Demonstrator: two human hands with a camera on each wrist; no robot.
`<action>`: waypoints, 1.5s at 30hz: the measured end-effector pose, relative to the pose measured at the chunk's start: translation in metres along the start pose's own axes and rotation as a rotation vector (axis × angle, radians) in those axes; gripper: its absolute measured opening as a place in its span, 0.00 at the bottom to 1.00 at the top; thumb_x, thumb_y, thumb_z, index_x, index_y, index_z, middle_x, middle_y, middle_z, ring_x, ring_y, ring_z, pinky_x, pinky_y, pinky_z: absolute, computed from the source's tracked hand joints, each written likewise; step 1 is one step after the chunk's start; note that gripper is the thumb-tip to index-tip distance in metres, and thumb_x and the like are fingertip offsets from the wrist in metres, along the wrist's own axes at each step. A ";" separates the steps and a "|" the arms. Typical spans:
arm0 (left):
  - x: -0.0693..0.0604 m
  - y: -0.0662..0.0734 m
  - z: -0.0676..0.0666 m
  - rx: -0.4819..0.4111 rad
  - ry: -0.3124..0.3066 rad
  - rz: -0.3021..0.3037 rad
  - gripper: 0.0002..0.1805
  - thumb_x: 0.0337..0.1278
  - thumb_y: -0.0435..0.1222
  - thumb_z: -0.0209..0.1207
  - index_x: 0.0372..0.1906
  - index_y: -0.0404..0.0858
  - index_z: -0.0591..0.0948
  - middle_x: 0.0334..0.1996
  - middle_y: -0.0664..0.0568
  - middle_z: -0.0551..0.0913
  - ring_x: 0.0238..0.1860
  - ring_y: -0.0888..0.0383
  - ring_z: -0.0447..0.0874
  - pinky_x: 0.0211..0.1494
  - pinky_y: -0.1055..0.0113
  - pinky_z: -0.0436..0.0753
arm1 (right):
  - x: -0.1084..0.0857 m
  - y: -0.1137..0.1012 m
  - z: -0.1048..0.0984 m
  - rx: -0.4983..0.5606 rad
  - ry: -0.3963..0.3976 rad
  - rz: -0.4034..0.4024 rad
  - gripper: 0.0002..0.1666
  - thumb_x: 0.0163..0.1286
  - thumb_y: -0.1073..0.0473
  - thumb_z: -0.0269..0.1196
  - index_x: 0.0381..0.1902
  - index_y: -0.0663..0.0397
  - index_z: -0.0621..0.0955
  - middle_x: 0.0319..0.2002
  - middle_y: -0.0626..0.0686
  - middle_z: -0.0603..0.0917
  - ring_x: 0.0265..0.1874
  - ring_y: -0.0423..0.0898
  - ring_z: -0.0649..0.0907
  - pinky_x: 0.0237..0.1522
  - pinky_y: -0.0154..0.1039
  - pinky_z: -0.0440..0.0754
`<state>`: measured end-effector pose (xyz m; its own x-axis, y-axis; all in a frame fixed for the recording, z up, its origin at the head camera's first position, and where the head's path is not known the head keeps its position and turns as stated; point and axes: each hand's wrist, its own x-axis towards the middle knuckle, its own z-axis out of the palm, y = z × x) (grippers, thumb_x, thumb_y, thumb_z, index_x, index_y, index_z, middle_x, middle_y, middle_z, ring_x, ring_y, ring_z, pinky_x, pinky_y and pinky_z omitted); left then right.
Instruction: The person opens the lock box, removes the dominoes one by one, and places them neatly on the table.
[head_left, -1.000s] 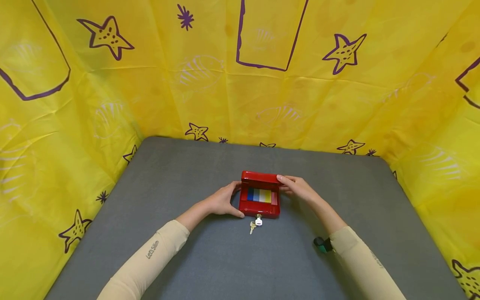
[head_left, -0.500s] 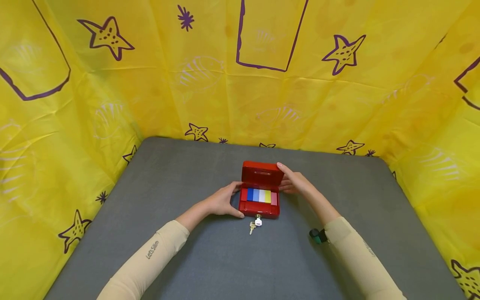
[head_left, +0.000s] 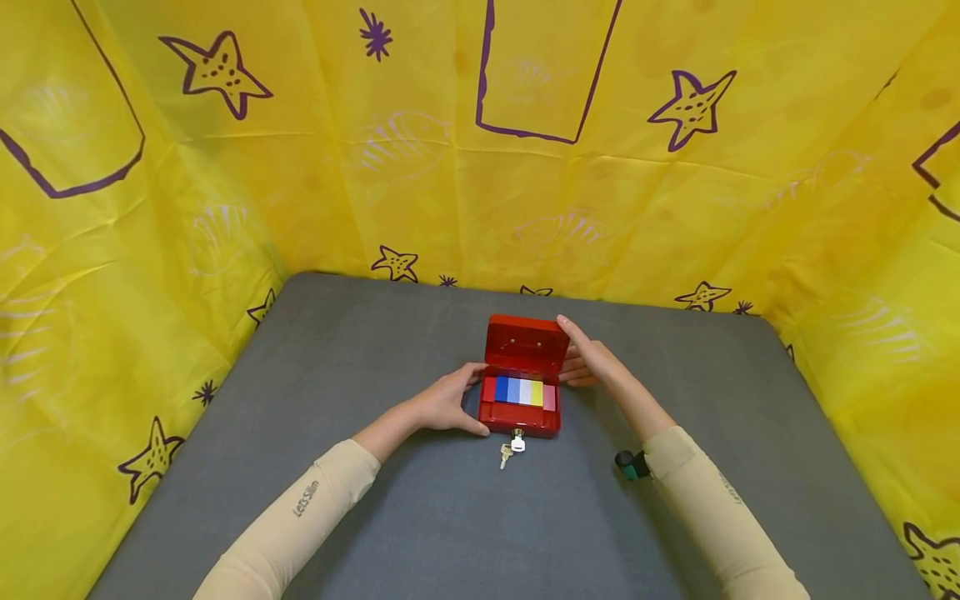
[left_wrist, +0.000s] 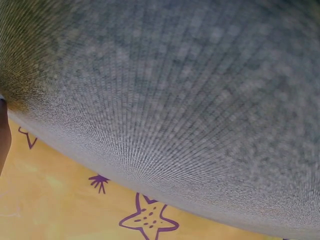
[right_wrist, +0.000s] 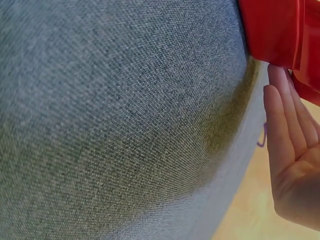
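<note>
A small red cash box (head_left: 519, 421) sits on the grey table with its lid (head_left: 527, 343) raised. Inside lies a row of coloured blocks (head_left: 520, 391), among them blue, white, yellow and pink ones. My left hand (head_left: 442, 402) grips the box's left side, thumb at the front corner and fingers toward the back. At the lid's right edge, my right hand (head_left: 592, 358) touches with its thumb; its straight fingers lie beside the box's rear right, as the right wrist view shows. One key (head_left: 518, 443) is in the front lock and a second key (head_left: 505, 456) hangs from it.
The grey tabletop (head_left: 480, 533) stretches around the box on all sides. A yellow cloth (head_left: 465, 200) with purple starfish drawings walls off the back and both sides. A dark and green wrist device (head_left: 632, 465) is at the right sleeve.
My right hand has swung the lid from partly raised to upright, moving up and back. The blocks have come into fuller view. My left hand and the box stay in place.
</note>
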<state>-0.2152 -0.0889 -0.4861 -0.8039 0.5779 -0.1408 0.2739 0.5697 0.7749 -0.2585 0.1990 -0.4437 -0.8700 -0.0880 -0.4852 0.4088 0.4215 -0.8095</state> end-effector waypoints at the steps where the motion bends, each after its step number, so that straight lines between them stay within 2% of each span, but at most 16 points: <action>1: 0.000 0.000 0.000 0.000 -0.001 0.001 0.56 0.39 0.45 0.77 0.72 0.38 0.57 0.69 0.45 0.66 0.68 0.49 0.66 0.70 0.56 0.65 | 0.000 0.000 0.000 0.001 0.003 0.001 0.65 0.54 0.13 0.44 0.58 0.70 0.75 0.44 0.63 0.86 0.36 0.51 0.88 0.44 0.45 0.84; 14: 0.000 0.000 0.000 -0.004 -0.004 -0.004 0.56 0.39 0.45 0.77 0.72 0.38 0.57 0.69 0.44 0.66 0.68 0.49 0.66 0.70 0.55 0.65 | 0.000 0.002 0.002 0.012 0.018 -0.007 0.64 0.56 0.14 0.43 0.59 0.71 0.74 0.42 0.63 0.86 0.33 0.50 0.88 0.43 0.45 0.84; 24: -0.002 0.003 -0.001 -0.002 -0.003 -0.018 0.56 0.39 0.45 0.77 0.72 0.39 0.57 0.69 0.45 0.66 0.68 0.50 0.65 0.70 0.55 0.65 | -0.003 0.004 0.001 0.016 -0.005 -0.022 0.63 0.59 0.16 0.42 0.64 0.69 0.70 0.51 0.64 0.83 0.39 0.52 0.87 0.50 0.47 0.82; 28: -0.001 0.002 0.000 0.003 -0.002 -0.016 0.56 0.39 0.45 0.77 0.72 0.39 0.57 0.69 0.45 0.66 0.68 0.50 0.65 0.70 0.55 0.65 | -0.006 0.005 0.001 0.042 -0.007 -0.018 0.63 0.60 0.16 0.42 0.64 0.69 0.70 0.52 0.65 0.83 0.39 0.52 0.87 0.49 0.46 0.83; 34: 0.000 -0.003 0.001 0.003 -0.001 -0.011 0.56 0.40 0.46 0.77 0.72 0.39 0.56 0.69 0.45 0.65 0.68 0.49 0.65 0.69 0.55 0.66 | -0.010 0.012 0.000 0.068 -0.030 -0.061 0.61 0.61 0.17 0.43 0.64 0.69 0.70 0.50 0.65 0.83 0.39 0.52 0.87 0.46 0.45 0.84; 41: 0.000 -0.003 0.002 0.002 -0.003 -0.009 0.57 0.39 0.47 0.77 0.73 0.39 0.56 0.69 0.45 0.66 0.68 0.49 0.65 0.69 0.55 0.66 | -0.019 0.020 0.000 0.094 0.004 -0.101 0.57 0.64 0.20 0.45 0.64 0.67 0.71 0.53 0.65 0.81 0.45 0.56 0.85 0.49 0.47 0.83; 45: 0.000 -0.002 0.001 0.006 -0.003 -0.009 0.57 0.39 0.47 0.77 0.73 0.39 0.56 0.69 0.45 0.66 0.68 0.49 0.65 0.69 0.55 0.66 | -0.026 0.022 0.000 0.086 0.037 -0.133 0.51 0.68 0.24 0.45 0.63 0.66 0.73 0.54 0.64 0.81 0.45 0.55 0.85 0.49 0.47 0.83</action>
<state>-0.2146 -0.0894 -0.4881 -0.8048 0.5744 -0.1496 0.2700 0.5787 0.7695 -0.2269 0.2105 -0.4488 -0.9268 -0.1039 -0.3608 0.3103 0.3292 -0.8918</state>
